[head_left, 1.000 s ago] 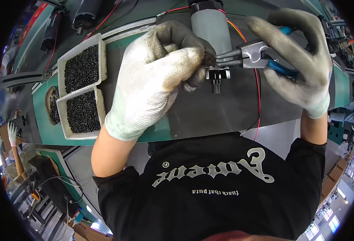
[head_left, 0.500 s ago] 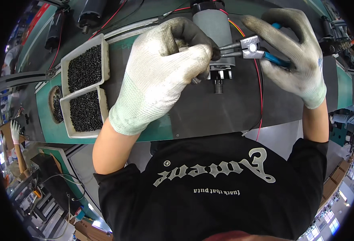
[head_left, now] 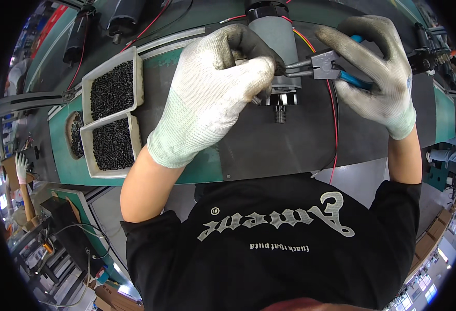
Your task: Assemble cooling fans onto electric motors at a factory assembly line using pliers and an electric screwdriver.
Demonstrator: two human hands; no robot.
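Observation:
My right hand (head_left: 386, 78), in a soiled white glove, wraps round the blue handles of a pair of circlip pliers (head_left: 323, 66). Their two thin tips point left and meet the fingertips of my left hand (head_left: 215, 88). That hand, gloved too, is closed in a pinch; small dark bits show at its fingers, but what it holds is mostly hidden. Behind the hands lies a grey cylindrical motor (head_left: 273, 39) with a threaded shaft (head_left: 280, 114) pointing toward me. Its middle is partly covered by the left fingers and pliers.
Two white bins (head_left: 138, 85) of small black parts stand on the left, beside a round dish (head_left: 68, 136) of small parts. More dark motors (head_left: 123, 20) lie at the far left. Red and black wires (head_left: 336, 135) run down the dark mat (head_left: 285, 150). A co-worker's gloved hand (head_left: 22, 166) shows far left.
The pliers have turned slightly and sit a little lower, their tips still at my left fingertips. Both hands have shifted only a little; the left keeps its pinch.

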